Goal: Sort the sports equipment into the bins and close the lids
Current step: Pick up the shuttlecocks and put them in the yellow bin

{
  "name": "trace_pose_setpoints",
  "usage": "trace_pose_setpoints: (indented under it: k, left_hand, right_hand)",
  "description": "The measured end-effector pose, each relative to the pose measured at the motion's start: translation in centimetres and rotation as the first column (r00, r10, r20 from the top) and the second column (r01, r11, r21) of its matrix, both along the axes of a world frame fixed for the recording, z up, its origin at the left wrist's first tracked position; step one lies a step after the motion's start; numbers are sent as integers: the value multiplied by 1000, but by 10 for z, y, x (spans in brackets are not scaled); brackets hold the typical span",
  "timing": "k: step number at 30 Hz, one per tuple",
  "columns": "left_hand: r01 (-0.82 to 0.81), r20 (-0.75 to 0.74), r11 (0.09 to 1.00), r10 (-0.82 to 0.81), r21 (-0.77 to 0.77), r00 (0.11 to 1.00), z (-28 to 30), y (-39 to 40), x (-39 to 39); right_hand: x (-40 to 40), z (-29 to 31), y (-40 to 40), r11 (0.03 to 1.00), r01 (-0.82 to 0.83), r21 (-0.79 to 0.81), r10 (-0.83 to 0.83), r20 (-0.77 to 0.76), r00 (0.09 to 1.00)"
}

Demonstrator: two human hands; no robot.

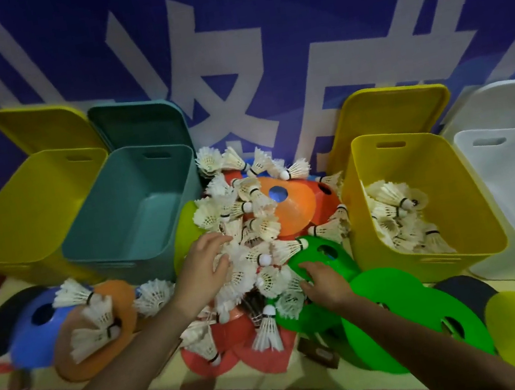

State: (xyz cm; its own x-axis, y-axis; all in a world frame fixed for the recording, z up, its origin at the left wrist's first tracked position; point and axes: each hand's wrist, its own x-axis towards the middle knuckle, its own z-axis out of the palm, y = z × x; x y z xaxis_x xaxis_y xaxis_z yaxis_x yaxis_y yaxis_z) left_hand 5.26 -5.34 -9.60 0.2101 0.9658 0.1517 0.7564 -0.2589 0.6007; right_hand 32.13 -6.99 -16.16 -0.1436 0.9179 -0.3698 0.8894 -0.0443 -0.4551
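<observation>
Head view: I see my left hand [202,267], fingers curled, grabbing into the heap of white shuttlecocks [248,230] lying between the bins. My right hand [322,280] rests on the heap's near right edge beside a green cone [322,252]; its fingers are hidden. The right yellow bin [429,268] holds shuttlecocks; the teal bin [116,247] sits left, lid off.
</observation>
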Motion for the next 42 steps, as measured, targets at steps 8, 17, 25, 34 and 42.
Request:
trace_pose_setpoints:
  k: [8,17,25,34,42]
  left_hand:
    - [226,-261,955,-272,-192,926,-19,-27,-29]
    - [285,-444,945,-328,-164,834,-36,-4,-1]
    - [274,-346,944,-323,-184,881,-41,6,13]
    - [276,-147,916,-328,-290,933,-45,1,-9]
    - [163,-138,918,-226,-362,964,-38,5,-5]
  right_hand:
    - [-29,-19,0,989,149,-23,-144,133,981]
    - [-40,-16,1,932,362,24,-363,62,930]
    - [-41,-2,-13,863,503,50,-493,-129,860]
    - [-20,14,-27,846,529,66,-476,-353,805]
    - [-14,14,-29,864,502,39,-431,-458,777]
